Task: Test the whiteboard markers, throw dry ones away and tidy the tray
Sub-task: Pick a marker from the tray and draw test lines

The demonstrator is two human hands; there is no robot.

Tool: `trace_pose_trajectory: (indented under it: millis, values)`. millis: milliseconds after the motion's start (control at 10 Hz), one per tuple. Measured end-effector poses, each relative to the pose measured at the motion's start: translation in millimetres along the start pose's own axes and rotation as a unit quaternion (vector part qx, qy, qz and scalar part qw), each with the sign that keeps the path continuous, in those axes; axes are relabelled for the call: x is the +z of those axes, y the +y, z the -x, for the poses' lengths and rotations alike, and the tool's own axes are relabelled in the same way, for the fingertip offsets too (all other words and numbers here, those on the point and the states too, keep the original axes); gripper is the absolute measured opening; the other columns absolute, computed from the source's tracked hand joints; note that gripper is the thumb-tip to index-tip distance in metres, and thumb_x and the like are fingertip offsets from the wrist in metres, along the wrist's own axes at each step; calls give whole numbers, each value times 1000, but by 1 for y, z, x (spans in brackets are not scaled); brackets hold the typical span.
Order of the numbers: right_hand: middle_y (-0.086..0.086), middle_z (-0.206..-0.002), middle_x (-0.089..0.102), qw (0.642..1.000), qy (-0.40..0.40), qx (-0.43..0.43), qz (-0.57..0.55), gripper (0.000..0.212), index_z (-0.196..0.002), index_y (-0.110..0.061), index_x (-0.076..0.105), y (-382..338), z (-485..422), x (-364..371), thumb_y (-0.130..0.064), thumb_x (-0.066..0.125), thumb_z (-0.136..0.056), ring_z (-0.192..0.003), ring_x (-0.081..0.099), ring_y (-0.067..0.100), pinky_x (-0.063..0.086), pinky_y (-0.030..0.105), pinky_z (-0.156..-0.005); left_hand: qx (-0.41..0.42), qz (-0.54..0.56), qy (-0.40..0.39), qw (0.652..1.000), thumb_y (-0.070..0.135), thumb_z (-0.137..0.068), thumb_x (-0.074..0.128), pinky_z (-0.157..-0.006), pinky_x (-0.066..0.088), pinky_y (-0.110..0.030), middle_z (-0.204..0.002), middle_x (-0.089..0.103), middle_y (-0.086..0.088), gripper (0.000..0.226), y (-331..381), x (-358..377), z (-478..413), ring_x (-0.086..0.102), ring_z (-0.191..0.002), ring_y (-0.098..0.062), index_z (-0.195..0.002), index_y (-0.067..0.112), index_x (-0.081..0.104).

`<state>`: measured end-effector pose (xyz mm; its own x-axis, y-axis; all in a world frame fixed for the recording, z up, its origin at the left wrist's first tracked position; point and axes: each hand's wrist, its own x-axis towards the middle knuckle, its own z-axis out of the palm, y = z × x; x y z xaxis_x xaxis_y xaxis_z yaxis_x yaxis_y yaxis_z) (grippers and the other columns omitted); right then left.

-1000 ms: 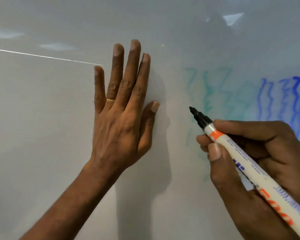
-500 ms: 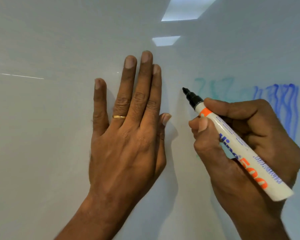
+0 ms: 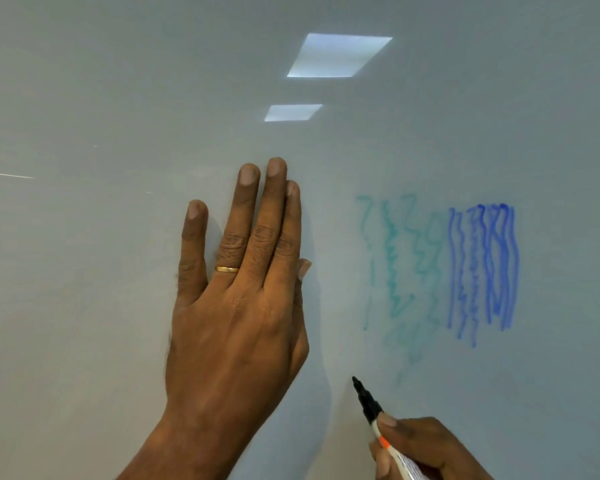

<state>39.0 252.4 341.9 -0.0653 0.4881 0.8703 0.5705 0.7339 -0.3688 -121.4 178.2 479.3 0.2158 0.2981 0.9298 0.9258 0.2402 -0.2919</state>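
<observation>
In the head view, the whiteboard (image 3: 84, 306) is being braced by the left hand (image 3: 236, 323), laid flat with fingers straight and the little finger slightly apart from the rest. A black-tipped marker (image 3: 371, 407) is being pinched near its orange band by the right hand (image 3: 426, 448), low at the right. Whether its tip is touching the board cannot be told, and no black line is being shown beside it. Faint teal scribbles (image 3: 395, 271) and strong blue scribbles (image 3: 482, 268) are lying to the right, so two markers are being judged already tested. This test, the discarding and the tidying are being judged as left. No tray is being shown.
</observation>
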Motion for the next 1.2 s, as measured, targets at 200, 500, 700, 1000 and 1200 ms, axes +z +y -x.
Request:
trace_pose_trajectory:
  millis: [200, 500, 700, 1000, 1200]
  values:
    - [-19, -87, 76, 968, 90, 34, -233, 24, -99, -40, 73, -69, -29, -64, -27, 74, -78, -73, 73, 1, 54, 11, -70, 1, 7, 14, 1000, 24, -107, 35, -129, 8, -54, -173, 12, -9, 62, -1, 2, 1, 11, -160, -25, -163, 6, 17]
    - [-11, -96, 75, 950, 69, -50, -302, 26, -118, -23, 70, -86, -75, -72, -22, 62, -93, -73, 71, 13, 56, 26, -58, -51, 10, 23, 998, 30, -110, 27, -130, 8, -51, -173, 6, -13, 61, 1, -2, 1, 5, -161, -28, -163, 4, 12]
    - [-13, -104, 71, 950, 36, -70, -304, 32, -127, -19, 66, -73, -74, -69, -23, 61, -96, -86, 71, 13, 55, 20, -68, -59, -4, 10, 998, 33, -110, 21, -130, 10, -52, -173, 8, -11, 60, 4, -1, 2, 6, -161, -27, -164, 6, 13]
    - [-7, -107, 72, 947, -13, -57, -314, 37, -132, -19, 64, -48, -51, -75, -29, 61, -96, -88, 69, 4, 55, 18, -76, -66, -9, -8, 998, 28, -110, 27, -130, 13, -53, -173, 10, -12, 59, 10, -7, 2, 9, -160, -28, -163, 5, 15]
    - [-14, -94, 67, 957, -44, -33, -285, 33, -126, -23, 65, -29, -3, -77, -31, 60, -94, -79, 65, 4, 54, 23, -70, -36, -20, -38, 998, 30, -110, 30, -130, 12, -52, -173, 4, -12, 62, 1, -11, 6, 4, -161, -27, -164, 5, 10]
